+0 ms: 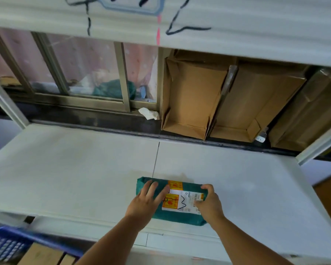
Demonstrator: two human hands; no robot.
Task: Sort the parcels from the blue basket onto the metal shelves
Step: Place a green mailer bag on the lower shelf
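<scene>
Green parcel, left hand flat, right hand gripping

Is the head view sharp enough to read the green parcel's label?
Head view: white label on the green plastic-wrapped parcel is soft, print unreadable; blue plastic basket at lower left smeared by motion; wide lens bows the white metal shelf; lighting even.

Your left hand rests flat on a green parcel on the white shelf; your right hand grips its end.

Nothing legible (label on parcel blurred)
</scene>
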